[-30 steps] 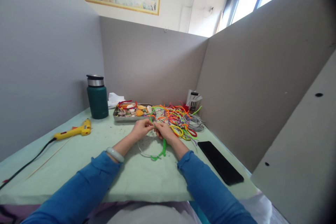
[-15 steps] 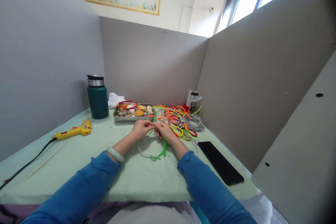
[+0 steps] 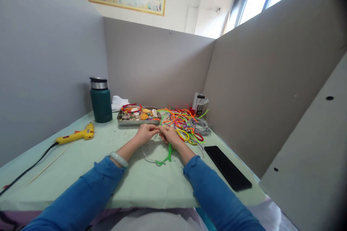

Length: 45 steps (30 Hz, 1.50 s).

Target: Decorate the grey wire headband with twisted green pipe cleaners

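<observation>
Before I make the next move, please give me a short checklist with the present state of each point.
1. Left hand and right hand close together: ok.
2. Green fuzzy craft stem firmly gripped: cannot tell; it shows just below the right hand, whose fingers hide the grip.
3. Yellow glue gun with black cord away from both hands: ok, it lies far to the left.
4. Glue gun cool: cannot tell.
5. Dark green bottle with metal collar upright: ok.
6. Loose colourful fuzzy stems sorted: not ok, they lie in a tangled pile.
</observation>
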### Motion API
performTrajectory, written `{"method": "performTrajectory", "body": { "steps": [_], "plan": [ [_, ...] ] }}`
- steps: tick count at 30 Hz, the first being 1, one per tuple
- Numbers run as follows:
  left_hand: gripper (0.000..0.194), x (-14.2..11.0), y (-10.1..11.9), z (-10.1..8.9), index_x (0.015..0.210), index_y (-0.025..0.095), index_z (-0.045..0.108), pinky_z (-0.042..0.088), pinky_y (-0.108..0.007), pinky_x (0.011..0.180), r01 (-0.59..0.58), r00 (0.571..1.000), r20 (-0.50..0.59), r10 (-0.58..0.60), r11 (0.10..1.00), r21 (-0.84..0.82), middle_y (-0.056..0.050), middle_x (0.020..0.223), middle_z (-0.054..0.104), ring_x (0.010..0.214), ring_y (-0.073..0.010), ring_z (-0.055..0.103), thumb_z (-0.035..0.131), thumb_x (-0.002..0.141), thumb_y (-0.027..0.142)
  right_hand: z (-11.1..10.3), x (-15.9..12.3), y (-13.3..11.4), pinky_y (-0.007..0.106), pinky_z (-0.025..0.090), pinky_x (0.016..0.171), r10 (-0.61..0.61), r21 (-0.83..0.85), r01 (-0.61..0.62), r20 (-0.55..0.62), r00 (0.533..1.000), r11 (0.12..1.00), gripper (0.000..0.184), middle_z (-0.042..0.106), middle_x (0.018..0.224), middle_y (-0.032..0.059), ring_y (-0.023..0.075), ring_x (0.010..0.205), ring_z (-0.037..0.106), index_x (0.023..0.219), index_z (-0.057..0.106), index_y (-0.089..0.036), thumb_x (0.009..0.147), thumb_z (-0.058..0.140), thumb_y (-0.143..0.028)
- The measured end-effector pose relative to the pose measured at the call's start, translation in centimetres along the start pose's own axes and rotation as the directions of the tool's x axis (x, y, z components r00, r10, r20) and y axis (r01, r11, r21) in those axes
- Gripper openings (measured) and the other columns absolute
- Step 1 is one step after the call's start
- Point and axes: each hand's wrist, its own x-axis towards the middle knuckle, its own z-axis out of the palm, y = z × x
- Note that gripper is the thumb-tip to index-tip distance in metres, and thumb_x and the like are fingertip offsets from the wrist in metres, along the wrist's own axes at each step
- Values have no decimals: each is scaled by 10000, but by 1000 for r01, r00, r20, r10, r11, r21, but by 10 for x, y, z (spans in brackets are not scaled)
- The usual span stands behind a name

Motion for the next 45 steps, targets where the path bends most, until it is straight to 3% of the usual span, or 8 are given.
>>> {"method": "performTrajectory", "body": {
  "steps": [9,21,35,45],
  "plan": [
    [303,-1,6,-2,706,144,699,276,-217,495,23,1000,6,-23,999,43,12,524,525,506,-96,379,568,696,417,0,-1,-1,182,235,304,15,-5,-14,4,1000,1000,429,448,406,-51,49,295,333,630,521,-156,796,499,-550],
    [301,4,-8,3,704,137,667,308,-220,501,31,993,112,-28,999,-20,8,564,544,519,-104,422,550,701,415,2,-3,-3,189,221,308,13,-60,-13,0,1000,998,404,420,378,-58,51,288,314,602,511,-162,813,496,-506],
    [330,2,-5,2,721,127,643,305,-218,507,49,981,192,-36,997,-60,7,584,535,539,-108,420,530,704,437,-1,1,1,187,229,317,-23,-159,23,3,1000,987,426,394,379,-56,52,299,318,586,522,-162,819,473,-515],
    [345,-9,19,-4,697,138,563,210,-204,410,193,954,259,-150,970,-150,73,472,360,411,-58,288,548,694,482,-1,0,0,182,230,322,-41,-154,40,-5,999,987,421,385,390,-59,47,305,317,591,514,-153,825,471,-500]
  ]
}}
